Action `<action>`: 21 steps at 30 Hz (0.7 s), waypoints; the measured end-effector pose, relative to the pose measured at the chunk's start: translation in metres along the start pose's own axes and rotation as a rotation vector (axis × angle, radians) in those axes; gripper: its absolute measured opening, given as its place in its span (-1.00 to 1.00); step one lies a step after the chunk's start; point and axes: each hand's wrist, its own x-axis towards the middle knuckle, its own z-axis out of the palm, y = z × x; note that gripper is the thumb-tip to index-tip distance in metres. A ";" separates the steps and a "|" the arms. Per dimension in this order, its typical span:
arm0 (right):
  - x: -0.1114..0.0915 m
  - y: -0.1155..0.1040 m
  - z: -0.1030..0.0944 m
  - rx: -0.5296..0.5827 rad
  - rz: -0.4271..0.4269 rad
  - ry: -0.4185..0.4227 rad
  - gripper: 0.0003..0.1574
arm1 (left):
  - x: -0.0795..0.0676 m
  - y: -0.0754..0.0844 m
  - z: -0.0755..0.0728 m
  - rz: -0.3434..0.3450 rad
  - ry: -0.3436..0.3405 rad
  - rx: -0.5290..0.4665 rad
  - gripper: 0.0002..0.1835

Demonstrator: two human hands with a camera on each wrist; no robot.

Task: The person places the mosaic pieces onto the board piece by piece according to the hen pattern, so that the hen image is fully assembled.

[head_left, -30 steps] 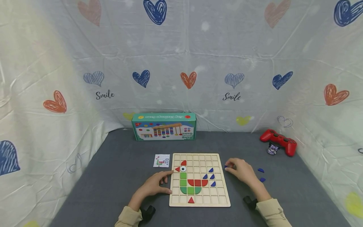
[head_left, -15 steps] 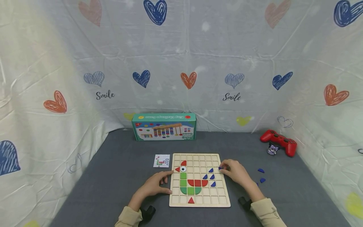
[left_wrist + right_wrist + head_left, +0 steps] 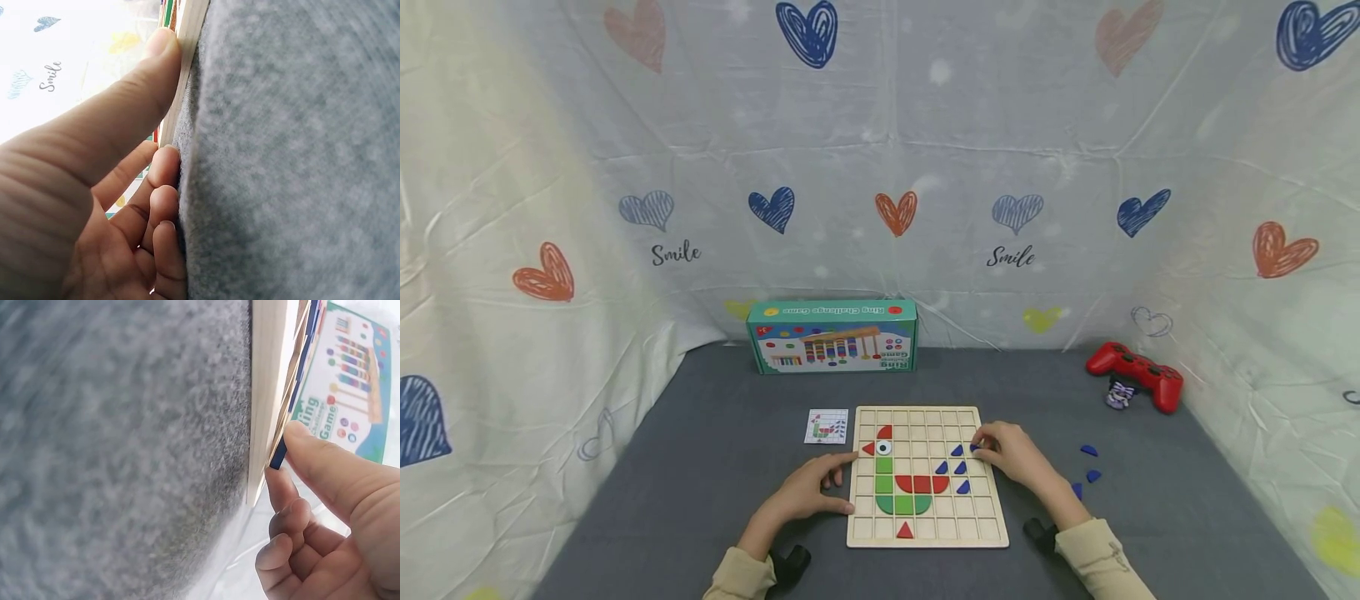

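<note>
A wooden grid board [image 3: 955, 530] lies on the grey cloth, with red, green and blue flat pieces and a round eye piece set in its squares. At its left edge my left hand [image 3: 808, 485] rests the index fingertip and thumb against the rim; the thumb [image 3: 140, 94] meets the rim in the left wrist view. My right hand [image 3: 1017, 454] pinches a small blue piece [image 3: 279, 454] between thumb and index finger, over the board's upper right squares. Several blue pieces [image 3: 962, 467] sit in squares just left of that hand.
Several loose blue pieces [image 3: 1088, 450] lie right of the right forearm. A pattern card [image 3: 827, 426] lies left of the board. Behind stands a green game box [image 3: 832, 337]; a red game controller [image 3: 1135, 375] and a small purple-and-white figure [image 3: 1120, 394] are at the far right.
My right hand has carried the blue piece leftward from beside the board to over its right squares. The left hand has stayed at the left edge.
</note>
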 end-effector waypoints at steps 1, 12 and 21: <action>0.000 0.000 0.000 0.001 -0.001 -0.003 -0.90 | 0.000 0.000 0.000 0.001 0.001 0.001 -0.18; 0.003 -0.007 0.000 0.011 0.051 -0.043 -0.88 | 0.000 -0.002 0.000 0.002 -0.004 0.008 -0.17; 0.002 -0.013 0.001 -0.025 0.093 -0.064 -0.86 | 0.000 -0.003 0.000 0.001 -0.004 0.016 -0.18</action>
